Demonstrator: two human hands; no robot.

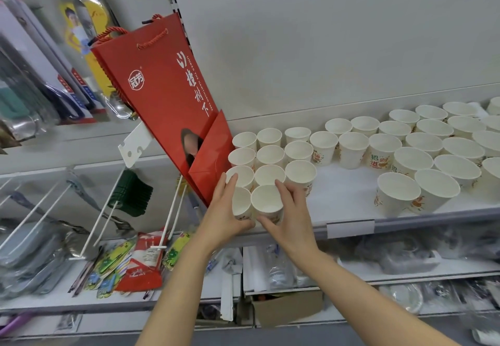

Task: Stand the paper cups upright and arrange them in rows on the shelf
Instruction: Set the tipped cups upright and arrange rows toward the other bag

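- At the far left, packaged goods (pixel 40 80) hang in clear wrappers against the wall panel, with white wire hooks (pixel 35 210) sticking out below them.
- On the lower shelf at left lie flat packets (pixel 140 261) in red, green and yellow.
- A red paper gift bag (pixel 162 83) with rope handles leans tilted against the white back panel; its lower corner comes down just beside the leftmost cups.
- The left hand (pixel 224 213) reaches up to the front edge of the white shelf (pixel 346 197). Its fingers are close together and curved round the left side of the front-left cup (pixel 240 202), fingertips up by the rim of the cup behind.
- The right hand (pixel 289 210) cups the front cup (pixel 266 201) from the right, its fingers pressed together along the wall and the thumb under the base near the shelf edge.
- These two cups stand upright, touching each other, at the front of a tidy block of paper cups (pixel 270 153) set in rows of three at the shelf's left end.
- Further right, many more upright cups (pixel 422 142) stand in looser, uneven rows, with a bare patch of shelf between them and the block.
- A blank label holder (pixel 350 228) is clipped on the shelf's front edge.
- Underneath, a cardboard box (pixel 286 307) and clear-wrapped goods sit on the lower shelves.
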